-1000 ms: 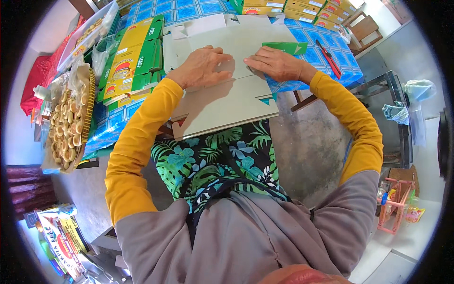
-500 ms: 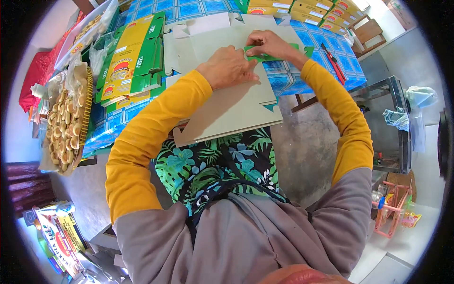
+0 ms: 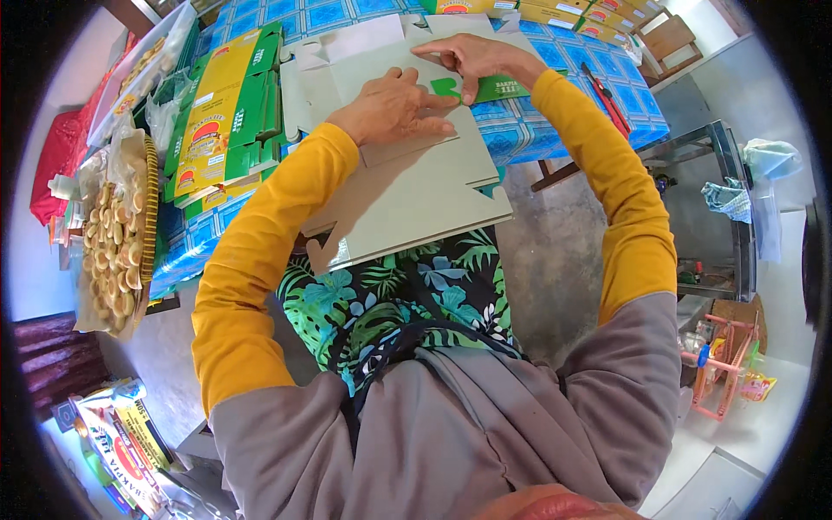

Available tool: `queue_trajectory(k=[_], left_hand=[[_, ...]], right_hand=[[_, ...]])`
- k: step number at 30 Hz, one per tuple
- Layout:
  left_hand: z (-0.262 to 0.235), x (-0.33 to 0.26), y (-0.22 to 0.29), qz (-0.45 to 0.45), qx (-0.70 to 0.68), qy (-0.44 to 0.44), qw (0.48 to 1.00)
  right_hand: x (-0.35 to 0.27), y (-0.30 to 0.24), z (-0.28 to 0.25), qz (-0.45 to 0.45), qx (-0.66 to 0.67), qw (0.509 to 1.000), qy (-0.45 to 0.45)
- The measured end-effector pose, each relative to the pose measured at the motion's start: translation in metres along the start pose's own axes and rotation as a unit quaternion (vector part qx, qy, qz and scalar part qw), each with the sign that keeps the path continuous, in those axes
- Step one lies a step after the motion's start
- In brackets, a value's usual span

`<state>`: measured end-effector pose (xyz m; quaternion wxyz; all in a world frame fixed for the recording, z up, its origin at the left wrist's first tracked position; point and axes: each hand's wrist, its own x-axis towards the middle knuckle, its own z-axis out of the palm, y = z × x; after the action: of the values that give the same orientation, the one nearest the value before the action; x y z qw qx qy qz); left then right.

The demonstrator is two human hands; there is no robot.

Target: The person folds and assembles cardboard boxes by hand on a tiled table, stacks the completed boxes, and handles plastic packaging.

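An unfolded cardboard box blank (image 3: 407, 204) lies plain side up before me, apparently over other blanks, with its near edge overhanging my lap. My left hand (image 3: 394, 108) rests on it with fingers extended to the right. Close by, my right hand (image 3: 475, 61) has its index finger stretched left and its thumb pointing down onto the card. At the right, a green printed flap (image 3: 503, 87) is turned up, partly under the right hand. A small green piece of the flap shows between the two hands. Neither hand appears to grasp anything.
Flat yellow-green boxes (image 3: 217, 113) are stacked at left on the blue checked tablecloth (image 3: 555, 130). A woven tray of small round pastries (image 3: 113, 251) stands farther left. Yellow boxes (image 3: 555, 13) line the back. A red-and-black tool (image 3: 607, 100) lies right, near a glass-sided cabinet (image 3: 719, 217).
The right hand has let go of the green flap and spread its fingers, moving slightly left and away. The left hand has shifted left. More of the flap's printed face shows.
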<state>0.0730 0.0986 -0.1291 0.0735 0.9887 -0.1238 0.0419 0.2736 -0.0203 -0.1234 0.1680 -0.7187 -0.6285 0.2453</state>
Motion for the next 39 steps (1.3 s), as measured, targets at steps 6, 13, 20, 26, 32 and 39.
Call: queue_trajectory(k=[6, 13, 20, 26, 32, 39], left_hand=[[0.001, -0.01, -0.004, -0.006, 0.011, 0.005, 1.0], [-0.001, -0.068, -0.025, 0.059, -0.04, 0.093, 0.993], [0.017, -0.063, -0.013, 0.02, -0.008, 0.194, 0.981], [-0.006, -0.07, -0.025, -0.004, -0.106, 0.148, 0.983], [0.0, -0.063, -0.042, -0.043, -0.17, 0.16, 0.971], [0.011, -0.045, -0.073, -0.146, -0.173, 0.144, 0.963]], right_hand=[[-0.001, 0.009, 0.011, 0.066, 0.024, 0.99, 0.12], [-0.06, -0.056, 0.042, -0.272, -0.125, 0.921, 0.249], [-0.059, -0.071, 0.047, -0.305, -0.341, 0.873, 0.166], [-0.034, -0.059, 0.054, -0.282, -0.396, 0.862, 0.142], [-0.01, -0.04, 0.04, -0.118, -0.188, 0.962, 0.158], [0.01, -0.034, 0.01, -0.055, 0.085, 0.995, -0.009]])
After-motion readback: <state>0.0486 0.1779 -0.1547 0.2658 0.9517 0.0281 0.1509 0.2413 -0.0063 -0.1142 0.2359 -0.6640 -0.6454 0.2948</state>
